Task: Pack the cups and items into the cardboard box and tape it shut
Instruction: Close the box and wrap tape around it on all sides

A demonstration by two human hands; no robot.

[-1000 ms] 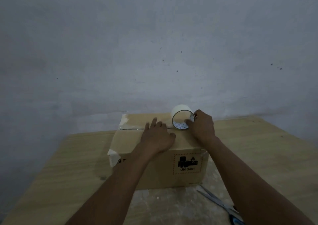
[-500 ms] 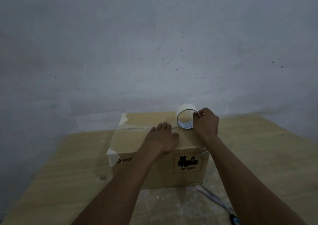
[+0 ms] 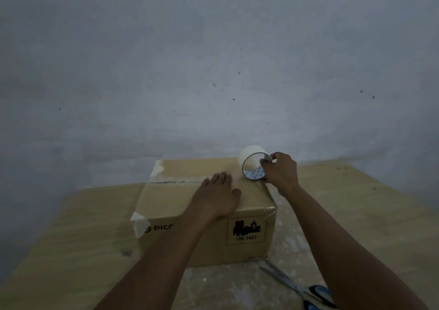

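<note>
The box sits closed on the table, in the middle of the view, its far side close to the wall. Its top flaps meet in a seam that runs left to right, and a glossy strip of tape lies along the left part of that seam. Pale tape patches cover the near left corner and the far left corner. The front face bears a printed name, partly hidden by the left forearm, and a hazard label reading UN 3481.

The roll stands on edge on the box top, at the right end of the seam, with its open core turned toward the camera. The right hand grips it from the right, fingers curled over the rim and into the core. The thumb's place on the roll cannot be made out.

The left hand lies palm down on the box top just left of the roll, fingers straight and held together, tips reaching the seam, thumb out to the right. It does not touch the roll.

Scissors lie on the table near the box's near right corner, blades pointing toward that corner, blue handles partly behind the right forearm. The table surface near them is scuffed with pale marks.
</note>
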